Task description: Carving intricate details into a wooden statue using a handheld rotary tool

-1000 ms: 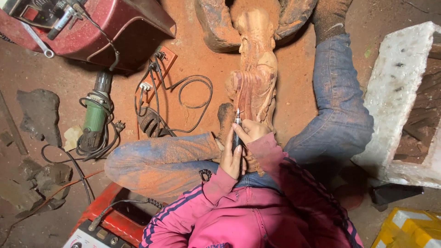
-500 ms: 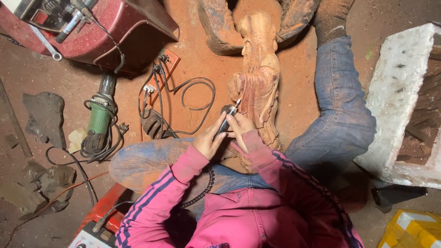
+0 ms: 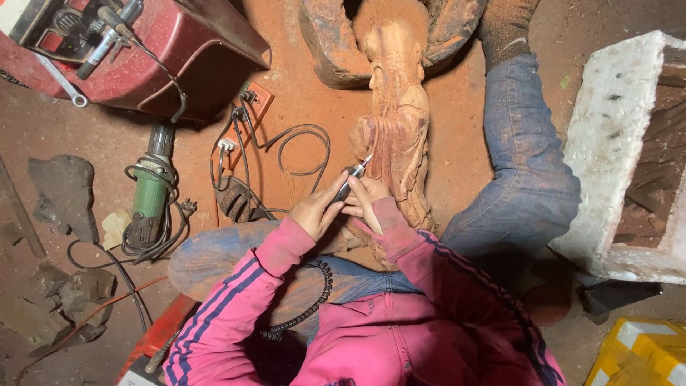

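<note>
Your pink jacket sleeve with dark navy stripes (image 3: pixel 236 300) lies over faded blue denim jeans (image 3: pixel 525 179) dusted orange. You face a pale reddish-tan carved wooden figure (image 3: pixel 396 121), with a green-bodied angle grinder (image 3: pixel 148 194), a dark red metal toolbox (image 3: pixel 143 57) and a white foam block (image 3: pixel 607 129) around.

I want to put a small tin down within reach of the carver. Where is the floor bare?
Bare floor lies between the wooden figure and the blue-jeaned leg, and between the leg and the white foam block. Left of the figure it is crowded: coiled cables, a socket board, a green grinder and the red case.
</note>
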